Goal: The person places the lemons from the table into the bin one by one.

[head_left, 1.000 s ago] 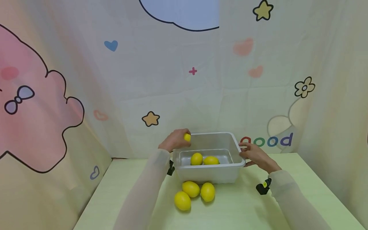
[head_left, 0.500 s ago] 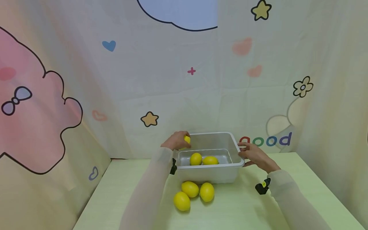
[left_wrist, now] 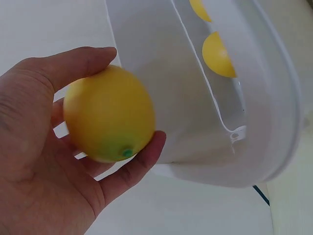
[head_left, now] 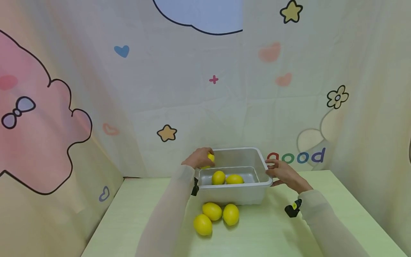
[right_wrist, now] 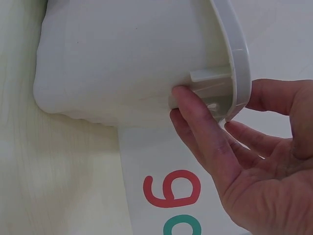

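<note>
While three loose lemons [head_left: 216,215] lie on the pale green table [head_left: 263,232] in front of the bin, nearest to the person, the two hands work further back. The left hand [head_left: 198,158] holds a lemon [left_wrist: 108,113] at the left rim of the white plastic bin [head_left: 231,192]: the thumb lies over the top of the fruit and the curled fingers [left_wrist: 139,161] support it from below, so it sits in the palm, just beside the bin wall. This lemon is smooth, oval and bright yellow, with a small green spot at its end.

The right hand [head_left: 284,172] is at the right rim of the bin. Its fingers [right_wrist: 195,125] are nearly straight and press from under the rim against the small rib there, with the thumb on the other side of the edge; the fingers are not closed around it. The bin is rectangular with rounded corners, smooth and slightly translucent. Beyond the left fingers, two lemons in the bin [head_left: 226,177] rest on its floor, touching each other.
</note>
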Demonstrator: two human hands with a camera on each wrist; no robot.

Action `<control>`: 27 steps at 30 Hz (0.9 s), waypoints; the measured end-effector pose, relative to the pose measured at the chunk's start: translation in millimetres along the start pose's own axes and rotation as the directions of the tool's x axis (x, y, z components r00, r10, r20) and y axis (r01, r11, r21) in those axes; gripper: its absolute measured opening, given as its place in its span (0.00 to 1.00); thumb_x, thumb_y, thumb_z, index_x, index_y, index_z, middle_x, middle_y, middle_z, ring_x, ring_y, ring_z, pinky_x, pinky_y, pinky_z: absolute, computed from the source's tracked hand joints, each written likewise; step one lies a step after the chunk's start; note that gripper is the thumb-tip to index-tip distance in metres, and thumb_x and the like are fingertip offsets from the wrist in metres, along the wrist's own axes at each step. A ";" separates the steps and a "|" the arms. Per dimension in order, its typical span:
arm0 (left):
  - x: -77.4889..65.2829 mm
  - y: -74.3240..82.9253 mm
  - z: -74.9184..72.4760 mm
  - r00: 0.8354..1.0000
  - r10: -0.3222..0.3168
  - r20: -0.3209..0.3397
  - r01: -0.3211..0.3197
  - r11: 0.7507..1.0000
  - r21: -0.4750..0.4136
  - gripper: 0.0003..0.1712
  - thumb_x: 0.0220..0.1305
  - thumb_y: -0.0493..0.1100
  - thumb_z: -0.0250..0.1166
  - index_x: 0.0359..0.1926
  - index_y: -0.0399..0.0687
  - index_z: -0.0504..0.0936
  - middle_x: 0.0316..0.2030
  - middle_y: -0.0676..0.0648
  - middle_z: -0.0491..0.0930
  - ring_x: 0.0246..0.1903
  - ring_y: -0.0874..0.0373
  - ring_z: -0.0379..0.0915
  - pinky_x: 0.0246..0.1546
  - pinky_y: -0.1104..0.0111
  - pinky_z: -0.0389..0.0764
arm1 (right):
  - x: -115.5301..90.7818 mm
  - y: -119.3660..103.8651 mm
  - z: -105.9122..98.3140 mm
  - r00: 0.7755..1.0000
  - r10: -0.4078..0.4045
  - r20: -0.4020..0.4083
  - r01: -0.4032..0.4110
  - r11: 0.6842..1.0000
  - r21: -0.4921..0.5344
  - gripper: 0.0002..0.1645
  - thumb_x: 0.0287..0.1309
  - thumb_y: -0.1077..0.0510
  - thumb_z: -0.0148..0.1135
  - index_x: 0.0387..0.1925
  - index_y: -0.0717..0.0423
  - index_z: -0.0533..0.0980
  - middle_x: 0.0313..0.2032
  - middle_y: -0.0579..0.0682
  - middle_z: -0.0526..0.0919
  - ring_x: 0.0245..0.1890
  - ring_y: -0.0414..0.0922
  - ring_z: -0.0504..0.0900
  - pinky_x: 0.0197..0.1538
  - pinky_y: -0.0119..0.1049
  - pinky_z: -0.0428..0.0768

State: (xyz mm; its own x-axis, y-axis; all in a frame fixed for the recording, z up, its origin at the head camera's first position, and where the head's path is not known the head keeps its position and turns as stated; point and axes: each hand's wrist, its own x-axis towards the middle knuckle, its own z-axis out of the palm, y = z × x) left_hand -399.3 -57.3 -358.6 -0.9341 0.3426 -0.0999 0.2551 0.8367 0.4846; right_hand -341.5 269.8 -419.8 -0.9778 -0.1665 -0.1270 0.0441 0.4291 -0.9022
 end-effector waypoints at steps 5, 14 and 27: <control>-0.8 -3.1 1.4 1.000 0.002 -0.011 -0.002 1.000 0.017 0.28 0.61 0.45 0.68 0.62 0.50 0.75 0.61 0.44 0.74 0.52 0.49 0.71 0.57 0.57 0.78 | 0.4 0.4 0.2 1.000 0.000 0.001 0.000 1.000 -0.005 0.37 0.67 0.60 0.54 0.73 0.64 0.54 0.64 0.72 0.66 0.56 0.64 0.78 0.43 0.48 0.87; 0.9 -10.0 2.4 1.000 0.021 -0.009 -0.021 1.000 -0.006 0.26 0.62 0.44 0.66 0.61 0.50 0.74 0.60 0.41 0.75 0.55 0.47 0.73 0.58 0.55 0.78 | 0.3 1.5 0.8 1.000 -0.013 0.004 0.013 1.000 -0.001 0.37 0.67 0.60 0.55 0.73 0.65 0.54 0.65 0.73 0.66 0.54 0.62 0.79 0.43 0.49 0.87; -8.5 -18.0 -3.8 0.996 0.072 -0.059 -0.068 0.995 0.073 0.23 0.65 0.47 0.61 0.61 0.52 0.75 0.62 0.42 0.75 0.57 0.47 0.74 0.58 0.53 0.78 | 2.0 2.2 -0.1 1.000 -0.006 -0.001 0.006 1.000 0.001 0.37 0.67 0.60 0.56 0.72 0.64 0.55 0.65 0.72 0.66 0.52 0.58 0.81 0.42 0.47 0.87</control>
State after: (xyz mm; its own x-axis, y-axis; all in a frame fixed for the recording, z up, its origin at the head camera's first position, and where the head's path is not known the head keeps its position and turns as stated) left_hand -396.9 -76.9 -363.1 -0.9264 0.3762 -0.0132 0.3353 0.8406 0.4254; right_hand -343.4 270.5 -422.0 -0.9784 -0.1678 -0.1208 0.0381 0.4276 -0.9032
